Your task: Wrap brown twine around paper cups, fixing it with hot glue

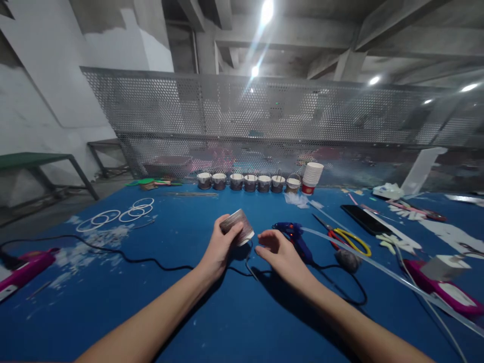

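Observation:
My left hand (221, 242) grips a small grey-brown cup (239, 226), tilted on its side, with a pale edge toward the lower right. Just to the right, my right hand (282, 254) is curled, thumb and forefinger apart, and nothing shows between them. It does not touch the cup. Behind its fingers lies a blue glue gun (293, 233) with a long clear glue stick (340, 247) coming out of its back. A thin grey strand (249, 264) hangs or lies below the cup; I cannot tell which.
At the back stand several small grey buckets (250, 183) and stacked paper cups (313, 175). White rings (136, 210) lie left. On the right are scissors (350, 241), a phone (365, 220) and a magenta power strip (449, 295). A black cord (151, 260) crosses the blue table (181, 322).

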`<control>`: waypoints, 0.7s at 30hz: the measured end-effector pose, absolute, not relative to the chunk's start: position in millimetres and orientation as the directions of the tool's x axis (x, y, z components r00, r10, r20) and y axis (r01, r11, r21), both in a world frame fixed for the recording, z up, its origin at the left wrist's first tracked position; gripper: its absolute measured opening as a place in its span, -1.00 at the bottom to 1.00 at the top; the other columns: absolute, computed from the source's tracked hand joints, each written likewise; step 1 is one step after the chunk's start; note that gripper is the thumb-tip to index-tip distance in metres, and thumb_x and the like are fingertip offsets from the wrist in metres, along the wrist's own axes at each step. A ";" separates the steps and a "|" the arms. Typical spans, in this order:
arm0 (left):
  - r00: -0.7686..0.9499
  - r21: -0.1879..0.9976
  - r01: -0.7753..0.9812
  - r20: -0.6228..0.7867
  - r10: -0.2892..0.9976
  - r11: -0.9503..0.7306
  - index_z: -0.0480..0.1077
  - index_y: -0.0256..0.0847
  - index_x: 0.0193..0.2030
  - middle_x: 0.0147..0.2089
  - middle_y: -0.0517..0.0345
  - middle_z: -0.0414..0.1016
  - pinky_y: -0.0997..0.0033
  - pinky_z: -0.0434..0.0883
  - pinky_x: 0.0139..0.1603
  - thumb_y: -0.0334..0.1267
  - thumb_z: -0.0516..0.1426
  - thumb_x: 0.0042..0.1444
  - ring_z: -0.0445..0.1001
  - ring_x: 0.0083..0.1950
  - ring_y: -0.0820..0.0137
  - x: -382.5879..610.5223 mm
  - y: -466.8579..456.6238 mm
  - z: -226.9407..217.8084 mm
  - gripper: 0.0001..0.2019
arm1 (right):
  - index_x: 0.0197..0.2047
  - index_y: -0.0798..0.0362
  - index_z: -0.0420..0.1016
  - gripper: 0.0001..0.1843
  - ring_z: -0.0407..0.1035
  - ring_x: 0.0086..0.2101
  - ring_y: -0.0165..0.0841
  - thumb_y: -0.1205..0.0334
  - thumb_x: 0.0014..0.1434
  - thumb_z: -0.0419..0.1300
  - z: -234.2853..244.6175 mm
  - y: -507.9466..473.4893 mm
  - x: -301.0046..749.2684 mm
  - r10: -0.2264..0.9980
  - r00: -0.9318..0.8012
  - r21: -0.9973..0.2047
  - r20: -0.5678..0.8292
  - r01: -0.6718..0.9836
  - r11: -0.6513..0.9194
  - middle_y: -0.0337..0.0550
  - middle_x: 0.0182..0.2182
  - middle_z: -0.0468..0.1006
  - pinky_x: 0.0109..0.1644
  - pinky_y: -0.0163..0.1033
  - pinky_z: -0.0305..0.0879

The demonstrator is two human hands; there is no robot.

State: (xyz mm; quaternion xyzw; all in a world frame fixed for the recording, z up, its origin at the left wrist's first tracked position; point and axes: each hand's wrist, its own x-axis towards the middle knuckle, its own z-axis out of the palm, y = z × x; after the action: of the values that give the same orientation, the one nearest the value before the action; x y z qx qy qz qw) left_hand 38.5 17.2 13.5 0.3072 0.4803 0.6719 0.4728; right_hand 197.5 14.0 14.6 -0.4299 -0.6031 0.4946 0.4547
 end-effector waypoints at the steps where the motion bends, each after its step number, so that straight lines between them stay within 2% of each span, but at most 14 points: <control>1: -0.372 0.946 -0.309 -0.024 0.928 -0.099 0.29 -0.15 -0.02 -0.12 0.11 0.46 0.32 0.40 -0.11 -0.12 0.40 -0.24 0.46 -0.14 0.32 38.4 17.3 11.7 -0.38 | -0.33 0.02 0.36 -0.70 0.45 -0.29 -0.31 0.18 -0.16 0.32 11.4 19.2 190.3 0.973 -0.211 -0.995 0.094 0.020 0.101 -0.19 -0.32 0.52 -0.13 -0.19 0.36; 5: -0.392 0.975 -0.173 0.060 0.918 -0.138 0.28 -0.16 0.02 -0.04 0.03 0.42 0.26 0.35 0.01 -0.08 0.38 -0.21 0.42 -0.01 0.24 37.3 18.1 4.4 -0.36 | -0.38 0.03 0.29 -0.66 0.34 -0.54 -0.44 0.15 -0.21 0.34 3.9 27.5 178.4 0.971 -0.239 -0.996 -0.020 -0.085 -0.041 -0.36 -0.55 0.44 -0.39 -0.31 0.27; 9: -0.404 0.984 -0.100 0.096 0.910 -0.148 0.27 -0.16 0.03 -0.01 0.01 0.41 0.24 0.32 0.06 -0.09 0.35 -0.16 0.40 0.02 0.22 38.0 16.5 1.7 -0.39 | -0.41 0.04 0.31 -0.69 0.18 -0.63 -0.50 0.13 -0.21 0.32 5.6 22.3 180.3 0.972 -0.227 -0.997 -0.052 -0.048 -0.064 -0.42 -0.65 0.35 -0.52 -0.36 0.08; 12: -0.396 0.987 -0.077 0.096 0.913 -0.138 0.27 -0.16 0.03 -0.01 0.01 0.40 0.23 0.31 0.08 -0.09 0.34 -0.15 0.39 0.04 0.21 39.3 13.9 3.6 -0.41 | -0.49 0.06 0.36 -0.76 0.14 -0.61 -0.49 0.09 -0.14 0.26 9.3 18.7 183.2 0.976 -0.214 -0.997 0.049 0.049 0.061 -0.38 -0.65 0.31 -0.51 -0.35 0.06; 16: -0.384 0.991 -0.063 0.086 0.919 -0.119 0.27 -0.16 0.01 -0.01 0.00 0.40 0.24 0.31 0.07 -0.12 0.33 -0.15 0.39 0.06 0.20 41.3 11.7 6.9 -0.43 | -0.52 0.08 0.44 -0.76 0.17 -0.56 -0.44 0.06 -0.04 0.21 10.3 16.8 186.6 0.948 -0.198 -0.945 0.248 0.166 0.282 -0.31 -0.62 0.34 -0.45 -0.31 0.11; 21: -0.367 0.993 -0.074 0.055 0.928 -0.089 0.28 -0.19 0.00 -0.08 0.04 0.43 0.28 0.36 -0.03 -0.11 0.34 -0.18 0.43 -0.04 0.24 42.7 12.0 7.3 -0.41 | -0.49 0.08 0.49 -0.76 0.26 -0.52 -0.39 0.09 0.02 0.17 9.6 17.3 188.9 0.913 -0.172 -0.884 0.371 0.236 0.404 -0.22 -0.56 0.45 -0.42 -0.31 0.20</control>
State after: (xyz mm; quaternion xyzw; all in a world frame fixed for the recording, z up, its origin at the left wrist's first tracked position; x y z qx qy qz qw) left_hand 42.7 12.0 7.3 0.3937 0.5426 0.6239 0.4017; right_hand 188.9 17.3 9.6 -0.4210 -0.6821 0.3476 0.4865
